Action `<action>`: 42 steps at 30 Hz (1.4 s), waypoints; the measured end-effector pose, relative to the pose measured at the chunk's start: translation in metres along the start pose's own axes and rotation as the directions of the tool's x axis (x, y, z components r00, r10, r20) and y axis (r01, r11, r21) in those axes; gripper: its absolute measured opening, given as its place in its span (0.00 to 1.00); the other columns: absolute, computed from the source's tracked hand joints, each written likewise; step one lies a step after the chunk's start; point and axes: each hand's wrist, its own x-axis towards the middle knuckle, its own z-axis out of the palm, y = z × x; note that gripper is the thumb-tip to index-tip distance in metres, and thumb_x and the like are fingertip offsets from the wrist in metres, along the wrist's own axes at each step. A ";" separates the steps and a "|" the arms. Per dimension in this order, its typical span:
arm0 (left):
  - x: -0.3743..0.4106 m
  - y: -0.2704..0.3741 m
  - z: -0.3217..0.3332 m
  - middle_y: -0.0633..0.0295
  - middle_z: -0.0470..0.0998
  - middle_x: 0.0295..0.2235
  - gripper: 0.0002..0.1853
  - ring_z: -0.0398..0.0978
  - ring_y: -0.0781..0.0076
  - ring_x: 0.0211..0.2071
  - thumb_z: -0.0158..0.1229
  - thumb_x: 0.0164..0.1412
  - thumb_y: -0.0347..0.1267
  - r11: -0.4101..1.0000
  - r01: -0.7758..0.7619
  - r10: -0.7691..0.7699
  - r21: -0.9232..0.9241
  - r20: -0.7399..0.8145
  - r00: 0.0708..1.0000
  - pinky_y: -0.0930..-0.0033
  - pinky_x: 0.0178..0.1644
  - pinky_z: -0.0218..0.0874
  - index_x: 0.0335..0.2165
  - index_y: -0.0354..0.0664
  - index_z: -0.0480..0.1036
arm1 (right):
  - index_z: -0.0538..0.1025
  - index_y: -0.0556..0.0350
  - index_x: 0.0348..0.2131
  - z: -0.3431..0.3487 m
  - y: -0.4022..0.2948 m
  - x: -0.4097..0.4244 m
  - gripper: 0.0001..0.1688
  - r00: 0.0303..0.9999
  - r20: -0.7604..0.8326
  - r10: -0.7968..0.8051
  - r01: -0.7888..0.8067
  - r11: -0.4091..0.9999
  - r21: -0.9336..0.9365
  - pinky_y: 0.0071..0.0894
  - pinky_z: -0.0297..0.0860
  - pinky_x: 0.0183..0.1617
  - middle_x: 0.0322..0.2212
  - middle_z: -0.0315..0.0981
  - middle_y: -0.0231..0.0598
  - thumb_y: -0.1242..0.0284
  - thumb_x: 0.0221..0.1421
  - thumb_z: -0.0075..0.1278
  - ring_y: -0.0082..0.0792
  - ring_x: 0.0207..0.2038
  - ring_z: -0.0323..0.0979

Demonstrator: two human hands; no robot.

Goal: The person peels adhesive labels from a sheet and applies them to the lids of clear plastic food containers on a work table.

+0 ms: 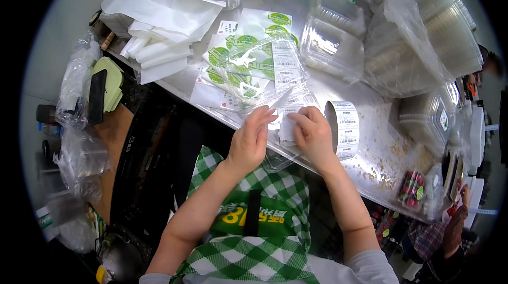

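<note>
A clear plastic clamshell container [270, 51] lies at the table's front edge, its upper half over green-and-white printed sheets [246, 42]. My left hand [251, 137] is beside the container, fingers extended and the thumb a little apart, with nothing visible in it. With bent fingers, my right hand [315, 135] pinches the edge of a strip of white printed labels [286, 131]. This strip also runs beneath the clear plastic [285, 63]. Just right of that hand, a curled roll of labels [347, 129] stands on the metal table [373, 125].
White backing paper [162, 34] is heaped at the left. Clear containers [333, 42] and bagged stacked lids [420, 38] stand at the right. A pack of red fruit [412, 189] sits near the right corner. Another person's arm [456, 228] shows at far right. A black phone [97, 95] lies left.
</note>
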 end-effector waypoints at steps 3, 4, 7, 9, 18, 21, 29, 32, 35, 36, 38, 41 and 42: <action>-0.002 -0.005 0.005 0.46 0.73 0.36 0.22 0.75 0.59 0.35 0.44 0.53 0.16 0.981 -0.098 0.098 0.168 0.011 0.995 0.70 0.33 0.65 0.48 0.33 0.52 | 0.75 0.60 0.29 0.001 -0.003 -0.001 0.13 1.000 0.001 0.008 -0.008 1.000 -0.008 0.33 0.66 0.31 0.26 0.66 0.41 0.84 0.36 0.50 0.40 0.28 0.68; -0.002 -0.006 0.007 0.47 0.74 0.33 0.23 0.75 0.56 0.32 0.45 0.52 0.15 0.964 -0.114 0.116 0.240 0.004 0.993 0.68 0.32 0.66 0.47 0.33 0.53 | 0.74 0.60 0.28 0.001 -0.003 -0.001 0.13 1.000 0.000 -0.001 0.001 1.000 -0.016 0.33 0.66 0.31 0.26 0.66 0.42 0.84 0.35 0.50 0.40 0.28 0.68; -0.001 -0.005 0.008 0.46 0.74 0.34 0.23 0.75 0.55 0.31 0.44 0.52 0.15 0.967 -0.119 0.123 0.223 -0.002 0.992 0.67 0.32 0.66 0.47 0.32 0.53 | 0.74 0.60 0.27 0.001 -0.003 0.000 0.12 1.000 0.001 -0.024 0.024 0.999 -0.039 0.34 0.66 0.31 0.26 0.66 0.42 0.85 0.35 0.50 0.40 0.28 0.68; 0.001 -0.003 0.008 0.46 0.74 0.33 0.23 0.75 0.55 0.31 0.44 0.52 0.14 0.967 -0.133 0.139 0.219 -0.011 0.990 0.67 0.33 0.66 0.47 0.32 0.53 | 0.74 0.60 0.27 0.001 -0.003 0.001 0.12 0.999 0.011 -0.031 0.032 0.998 -0.053 0.34 0.66 0.31 0.25 0.65 0.42 0.85 0.35 0.50 0.41 0.28 0.67; 0.004 -0.001 0.006 0.47 0.73 0.34 0.24 0.74 0.55 0.34 0.44 0.52 0.14 0.970 -0.124 0.131 0.208 -0.022 0.991 0.66 0.37 0.66 0.49 0.31 0.51 | 0.73 0.59 0.28 -0.004 -0.003 0.002 0.11 0.997 0.026 0.073 -0.073 0.997 0.020 0.33 0.65 0.31 0.26 0.65 0.42 0.84 0.37 0.50 0.40 0.28 0.67; 0.004 -0.001 0.006 0.47 0.73 0.34 0.24 0.74 0.55 0.36 0.43 0.52 0.14 0.974 -0.111 0.121 0.199 -0.037 0.992 0.65 0.39 0.66 0.49 0.31 0.51 | 0.73 0.58 0.28 -0.008 -0.012 0.010 0.11 0.995 0.096 0.030 -0.042 0.992 0.123 0.33 0.65 0.31 0.27 0.65 0.42 0.84 0.39 0.49 0.40 0.28 0.68; 0.005 -0.003 0.005 0.46 0.73 0.35 0.24 0.74 0.54 0.37 0.43 0.51 0.14 0.975 -0.113 0.120 0.192 -0.025 0.992 0.64 0.40 0.66 0.49 0.32 0.52 | 0.70 0.57 0.30 -0.029 -0.008 0.037 0.08 0.874 0.467 -0.131 0.146 0.989 0.005 0.34 0.65 0.34 0.30 0.63 0.41 0.77 0.46 0.43 0.42 0.31 0.68; 0.006 -0.005 0.004 0.46 0.72 0.36 0.24 0.74 0.54 0.37 0.44 0.51 0.13 0.964 -0.134 0.141 0.228 -0.015 0.990 0.64 0.39 0.66 0.48 0.32 0.54 | 0.69 0.56 0.31 -0.032 -0.006 0.039 0.08 0.824 0.547 -0.145 0.191 0.981 -0.029 0.35 0.65 0.34 0.31 0.63 0.41 0.76 0.47 0.42 0.44 0.32 0.68; 0.008 -0.002 0.004 0.46 0.72 0.36 0.24 0.74 0.55 0.36 0.44 0.50 0.13 0.958 -0.150 0.158 0.245 -0.014 0.987 0.64 0.38 0.66 0.47 0.31 0.56 | 0.68 0.56 0.32 -0.035 -0.002 0.037 0.08 0.809 0.567 -0.157 0.207 0.978 -0.026 0.35 0.65 0.35 0.33 0.63 0.41 0.76 0.47 0.41 0.44 0.33 0.67; 0.008 -0.004 0.005 0.46 0.71 0.36 0.24 0.74 0.55 0.36 0.44 0.50 0.13 0.959 -0.152 0.159 0.241 -0.012 0.987 0.64 0.37 0.66 0.47 0.31 0.56 | 0.68 0.57 0.32 -0.035 -0.001 0.034 0.08 0.810 0.564 -0.157 0.204 0.979 -0.021 0.35 0.65 0.35 0.33 0.63 0.41 0.76 0.47 0.41 0.44 0.34 0.67; 0.009 -0.004 0.004 0.46 0.71 0.36 0.24 0.74 0.56 0.36 0.44 0.49 0.13 0.958 -0.155 0.160 0.242 -0.003 0.987 0.65 0.37 0.66 0.47 0.31 0.57 | 0.68 0.57 0.32 -0.035 0.002 0.031 0.08 0.834 0.525 -0.173 0.192 0.981 0.019 0.34 0.65 0.36 0.34 0.63 0.41 0.76 0.48 0.41 0.44 0.35 0.67; 0.010 -0.001 0.002 0.47 0.72 0.36 0.24 0.75 0.57 0.36 0.44 0.49 0.13 0.955 -0.151 0.152 0.255 0.016 0.988 0.65 0.37 0.66 0.48 0.31 0.56 | 0.69 0.58 0.32 -0.036 0.007 0.024 0.08 0.844 0.505 -0.181 0.187 0.982 0.039 0.33 0.64 0.37 0.34 0.63 0.41 0.76 0.49 0.41 0.43 0.36 0.67; 0.010 -0.001 0.001 0.47 0.72 0.36 0.25 0.75 0.57 0.36 0.45 0.49 0.13 0.954 -0.149 0.149 0.260 0.019 0.989 0.65 0.37 0.66 0.48 0.32 0.56 | 0.69 0.58 0.32 -0.037 0.007 0.023 0.08 0.844 0.504 -0.183 0.190 0.981 0.038 0.32 0.64 0.38 0.35 0.63 0.41 0.76 0.50 0.41 0.43 0.36 0.66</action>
